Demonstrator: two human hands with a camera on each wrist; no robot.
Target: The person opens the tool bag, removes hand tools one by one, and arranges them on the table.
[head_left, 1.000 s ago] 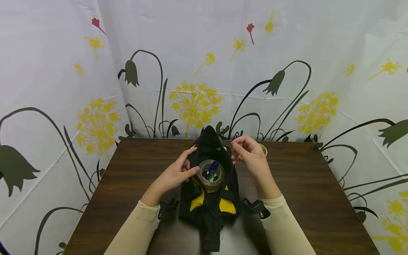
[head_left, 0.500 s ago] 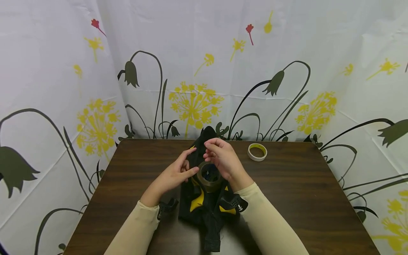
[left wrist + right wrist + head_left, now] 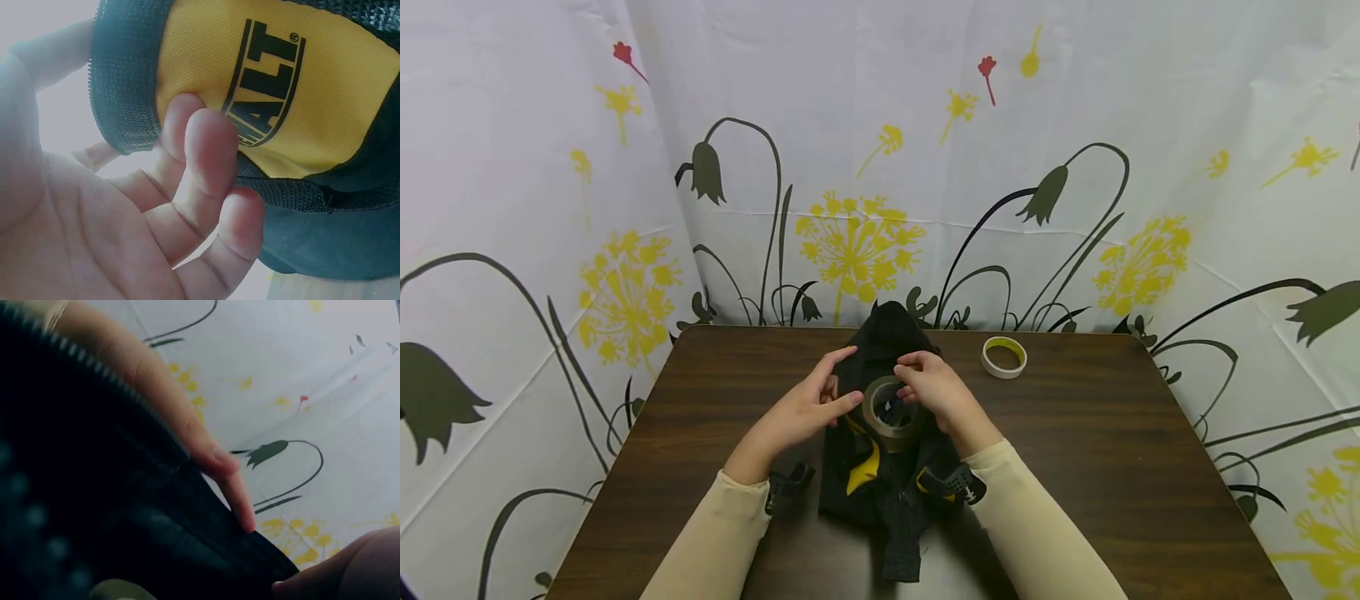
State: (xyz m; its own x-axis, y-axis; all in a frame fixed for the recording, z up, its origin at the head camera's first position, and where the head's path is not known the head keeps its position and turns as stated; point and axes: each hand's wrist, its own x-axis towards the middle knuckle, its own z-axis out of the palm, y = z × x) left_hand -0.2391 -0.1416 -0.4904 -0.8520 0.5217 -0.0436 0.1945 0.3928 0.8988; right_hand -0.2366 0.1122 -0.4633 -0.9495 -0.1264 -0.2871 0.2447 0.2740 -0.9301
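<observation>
A black and yellow tool bag (image 3: 863,477) stands unzipped on the table, a roll of brown packing tape (image 3: 889,438) in its opening. Inside the tape's ring shows a dark blue object (image 3: 889,409). My left hand (image 3: 796,412) holds the bag's left rim, thumb and index finger over the edge. In the left wrist view, the other fingers (image 3: 211,147) of that hand lie against the yellow panel (image 3: 325,87). My right hand (image 3: 936,390) is over the bag's mouth, its fingertips at the tape roll; what they hold, if anything, I cannot tell.
A roll of white tape (image 3: 1004,372) with a yellow inner ring lies at the back right of the brown wooden table (image 3: 1097,467). A strap-like end (image 3: 902,560) of the bag points toward me. Behind the table hangs a flower-printed cloth (image 3: 880,108).
My right hand has moved left from the bag's right side to above its opening, then lowered to the tape roll. The white tape roll has come into full view. My left hand has barely moved.
</observation>
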